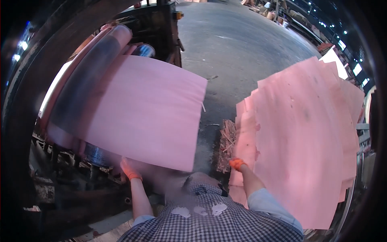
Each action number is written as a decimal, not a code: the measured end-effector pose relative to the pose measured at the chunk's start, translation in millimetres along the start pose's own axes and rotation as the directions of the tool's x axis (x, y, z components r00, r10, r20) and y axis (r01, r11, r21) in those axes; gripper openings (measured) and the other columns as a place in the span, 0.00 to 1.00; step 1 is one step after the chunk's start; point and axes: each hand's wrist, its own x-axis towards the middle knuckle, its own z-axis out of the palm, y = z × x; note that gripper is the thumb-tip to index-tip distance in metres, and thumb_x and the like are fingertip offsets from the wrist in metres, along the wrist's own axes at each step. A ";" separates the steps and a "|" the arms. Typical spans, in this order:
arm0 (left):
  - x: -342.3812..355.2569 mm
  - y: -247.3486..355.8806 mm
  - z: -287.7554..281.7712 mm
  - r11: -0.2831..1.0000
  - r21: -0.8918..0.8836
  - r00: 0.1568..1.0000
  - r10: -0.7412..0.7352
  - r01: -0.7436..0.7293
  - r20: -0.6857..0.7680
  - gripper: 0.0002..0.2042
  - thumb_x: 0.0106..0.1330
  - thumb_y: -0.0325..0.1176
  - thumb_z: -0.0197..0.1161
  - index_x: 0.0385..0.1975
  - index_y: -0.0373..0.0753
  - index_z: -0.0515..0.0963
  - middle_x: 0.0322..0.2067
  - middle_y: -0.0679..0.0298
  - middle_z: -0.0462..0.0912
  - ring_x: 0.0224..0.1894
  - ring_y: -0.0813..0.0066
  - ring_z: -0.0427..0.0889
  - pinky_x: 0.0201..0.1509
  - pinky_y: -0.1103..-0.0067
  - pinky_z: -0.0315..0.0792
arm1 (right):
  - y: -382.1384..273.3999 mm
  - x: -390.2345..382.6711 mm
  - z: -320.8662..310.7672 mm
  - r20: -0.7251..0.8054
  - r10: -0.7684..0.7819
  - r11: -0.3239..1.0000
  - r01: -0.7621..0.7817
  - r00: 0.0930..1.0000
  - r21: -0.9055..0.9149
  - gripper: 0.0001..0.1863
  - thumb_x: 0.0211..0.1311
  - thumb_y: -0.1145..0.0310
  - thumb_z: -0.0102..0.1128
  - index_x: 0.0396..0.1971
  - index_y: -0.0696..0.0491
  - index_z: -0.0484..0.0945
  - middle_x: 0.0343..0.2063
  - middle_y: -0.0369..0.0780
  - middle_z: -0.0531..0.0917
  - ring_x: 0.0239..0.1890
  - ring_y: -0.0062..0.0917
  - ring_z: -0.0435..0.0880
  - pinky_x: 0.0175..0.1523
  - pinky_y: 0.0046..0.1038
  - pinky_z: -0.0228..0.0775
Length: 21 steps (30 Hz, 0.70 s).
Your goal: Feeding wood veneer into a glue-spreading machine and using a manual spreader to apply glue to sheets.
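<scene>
by the look of it, the work is part-way: one veneer sheet [149,113] meets the dark-banded roller [86,76] at one end, most of it spread out to the roller's right, so its pass seems unfinished; its direction cannot be told. well right of the roller lies a veneer stack [298,133], finished or waiting, one cannot tell. the sheet looks thin, smooth and pinkish, with a splinter on its far-from-roller edge. the person's left hand [130,170], right of the roller's near end, reaches the sheet's near edge; the right hand [237,163] is at the stack's roller-side edge. whether either grips cannot be told.
</scene>
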 end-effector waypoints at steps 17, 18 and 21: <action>86.6 -24.1 -3.6 0.808 -0.274 0.760 -0.295 0.522 0.580 0.33 0.70 0.56 0.48 0.70 0.44 0.58 0.70 0.60 0.59 0.71 0.58 0.57 0.73 0.58 0.52 | -279.6 -89.2 0.3 0.174 -0.134 0.989 0.122 0.975 0.078 0.49 0.52 0.39 0.57 0.70 0.51 0.57 0.66 0.52 0.64 0.68 0.44 0.64 0.70 0.39 0.57; 61.7 -20.6 14.1 0.738 -0.222 0.673 -0.392 0.637 0.627 0.31 0.71 0.53 0.50 0.69 0.43 0.59 0.69 0.60 0.61 0.70 0.59 0.60 0.72 0.59 0.54 | -279.6 -92.4 -2.3 0.223 -0.152 0.988 0.144 0.963 0.051 0.52 0.50 0.37 0.57 0.72 0.49 0.52 0.66 0.52 0.64 0.67 0.45 0.65 0.70 0.39 0.57; 13.6 -46.5 44.0 0.948 -0.024 0.758 -0.239 0.318 0.607 0.30 0.70 0.47 0.55 0.67 0.38 0.62 0.66 0.60 0.66 0.67 0.62 0.65 0.69 0.63 0.60 | -270.3 -93.7 -5.1 0.230 -0.089 0.993 0.069 0.969 0.095 0.58 0.46 0.39 0.64 0.72 0.54 0.48 0.65 0.53 0.65 0.66 0.45 0.67 0.69 0.38 0.59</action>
